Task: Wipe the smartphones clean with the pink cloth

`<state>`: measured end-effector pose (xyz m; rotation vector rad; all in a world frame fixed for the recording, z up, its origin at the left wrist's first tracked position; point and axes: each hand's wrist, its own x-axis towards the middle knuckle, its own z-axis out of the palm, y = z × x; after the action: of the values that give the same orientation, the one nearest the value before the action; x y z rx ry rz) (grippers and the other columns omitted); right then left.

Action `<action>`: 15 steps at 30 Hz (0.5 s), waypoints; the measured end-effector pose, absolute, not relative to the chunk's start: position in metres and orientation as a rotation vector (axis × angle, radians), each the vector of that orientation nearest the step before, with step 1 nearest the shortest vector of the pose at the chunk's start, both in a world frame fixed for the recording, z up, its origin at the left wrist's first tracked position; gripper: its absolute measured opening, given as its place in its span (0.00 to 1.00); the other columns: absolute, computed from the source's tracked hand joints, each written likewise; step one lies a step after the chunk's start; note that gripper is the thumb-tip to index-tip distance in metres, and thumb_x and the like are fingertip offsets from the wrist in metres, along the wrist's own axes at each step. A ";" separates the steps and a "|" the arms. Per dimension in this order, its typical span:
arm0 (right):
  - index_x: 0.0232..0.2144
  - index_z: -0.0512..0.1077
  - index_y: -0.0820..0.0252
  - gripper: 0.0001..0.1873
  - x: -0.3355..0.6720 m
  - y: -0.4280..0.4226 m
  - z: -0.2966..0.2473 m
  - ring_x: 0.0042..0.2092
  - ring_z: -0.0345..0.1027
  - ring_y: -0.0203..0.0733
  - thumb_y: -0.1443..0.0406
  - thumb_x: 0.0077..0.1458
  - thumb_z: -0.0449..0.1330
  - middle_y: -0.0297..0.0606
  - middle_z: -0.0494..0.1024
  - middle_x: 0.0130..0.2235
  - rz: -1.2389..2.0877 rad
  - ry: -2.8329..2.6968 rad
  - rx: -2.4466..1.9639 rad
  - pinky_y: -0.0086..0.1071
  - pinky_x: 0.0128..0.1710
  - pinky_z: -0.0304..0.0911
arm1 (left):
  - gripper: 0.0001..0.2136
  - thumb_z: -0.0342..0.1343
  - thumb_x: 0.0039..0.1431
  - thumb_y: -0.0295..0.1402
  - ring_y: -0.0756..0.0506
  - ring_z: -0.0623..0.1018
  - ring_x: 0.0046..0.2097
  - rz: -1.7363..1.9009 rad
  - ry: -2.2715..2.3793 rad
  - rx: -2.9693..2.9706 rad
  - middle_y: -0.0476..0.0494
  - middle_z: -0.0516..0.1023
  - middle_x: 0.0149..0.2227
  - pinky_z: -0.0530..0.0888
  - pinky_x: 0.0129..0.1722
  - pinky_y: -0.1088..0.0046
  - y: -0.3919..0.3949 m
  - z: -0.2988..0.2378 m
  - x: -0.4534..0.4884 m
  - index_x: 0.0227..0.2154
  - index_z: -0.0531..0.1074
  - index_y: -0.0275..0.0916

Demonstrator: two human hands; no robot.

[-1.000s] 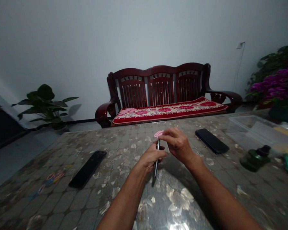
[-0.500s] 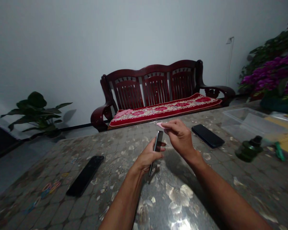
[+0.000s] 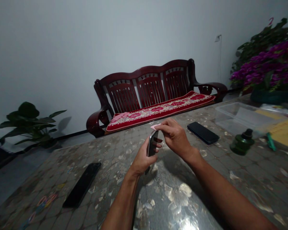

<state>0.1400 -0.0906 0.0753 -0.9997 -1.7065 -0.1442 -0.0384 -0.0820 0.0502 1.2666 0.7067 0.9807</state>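
Note:
My left hand (image 3: pixel 144 157) is closed round a dark smartphone (image 3: pixel 153 144) with a silvery edge, held up on its side above the table. Between the thumb and fingers of my right hand (image 3: pixel 176 135) is a small pink piece (image 3: pixel 155 126), thin and soft-looking; whether it is cloth or paper I cannot tell. That piece sits right at the phone's upper end and seems to touch it. A second black phone (image 3: pixel 83 185) lies flat to the left, and a third dark phone (image 3: pixel 203 132) lies to the right of my right hand.
On the patterned tabletop (image 3: pixel 124 169), a dark green bottle (image 3: pixel 242 143), a clear plastic box (image 3: pixel 235 123) and a green object (image 3: pixel 270 141) stand or lie at right. Coloured rings (image 3: pixel 46 200) are at left. Beyond the table is a wooden bench (image 3: pixel 146 86).
My right hand has brought the pink piece left and down to the phone's upper end. My left hand has turned the phone so that more of its dark face shows. The view has shifted slightly.

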 end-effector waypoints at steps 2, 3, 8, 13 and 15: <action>0.41 0.81 0.55 0.21 0.143 -0.091 0.077 0.40 0.67 0.43 0.78 0.57 0.54 0.38 0.74 0.34 -0.178 -1.675 -1.061 0.35 0.41 0.64 | 0.27 0.65 0.34 0.16 0.41 0.79 0.44 0.976 0.692 1.248 0.38 0.81 0.47 0.74 0.44 0.72 -0.082 0.048 -0.039 0.43 0.79 0.38; 0.40 0.81 0.56 0.20 0.144 -0.091 0.078 0.39 0.67 0.43 0.78 0.57 0.54 0.38 0.73 0.34 -0.181 -1.649 -1.073 0.35 0.40 0.64 | 0.27 0.66 0.35 0.18 0.41 0.80 0.44 0.977 0.668 1.212 0.38 0.81 0.47 0.74 0.44 0.71 -0.082 0.047 -0.040 0.44 0.79 0.37; 0.43 0.80 0.56 0.19 0.136 -0.099 0.084 0.38 0.69 0.41 0.77 0.59 0.53 0.37 0.74 0.34 -0.129 -1.590 -0.989 0.33 0.39 0.65 | 0.21 0.66 0.48 0.33 0.39 0.81 0.46 0.988 0.509 0.718 0.36 0.82 0.48 0.78 0.44 0.64 -0.076 0.045 -0.041 0.48 0.77 0.37; 0.46 0.77 0.56 0.18 0.113 -0.108 0.077 0.40 0.68 0.42 0.76 0.60 0.54 0.39 0.73 0.37 -0.167 -1.768 -0.993 0.34 0.40 0.65 | 0.20 0.62 0.57 0.48 0.36 0.83 0.45 0.978 0.600 0.411 0.37 0.84 0.37 0.79 0.45 0.60 -0.066 0.043 -0.041 0.43 0.76 0.35; 0.47 0.76 0.56 0.19 0.106 -0.109 0.072 0.41 0.67 0.43 0.76 0.60 0.54 0.40 0.73 0.38 -0.184 -1.835 -1.024 0.35 0.41 0.66 | 0.23 0.61 0.57 0.53 0.35 0.83 0.45 0.948 0.617 0.373 0.37 0.83 0.35 0.79 0.46 0.59 -0.065 0.041 -0.041 0.41 0.76 0.35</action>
<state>0.1064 -0.1091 0.0717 -1.0240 -1.8354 -0.1835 -0.0407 -0.0646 0.0405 0.3730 0.6171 0.9478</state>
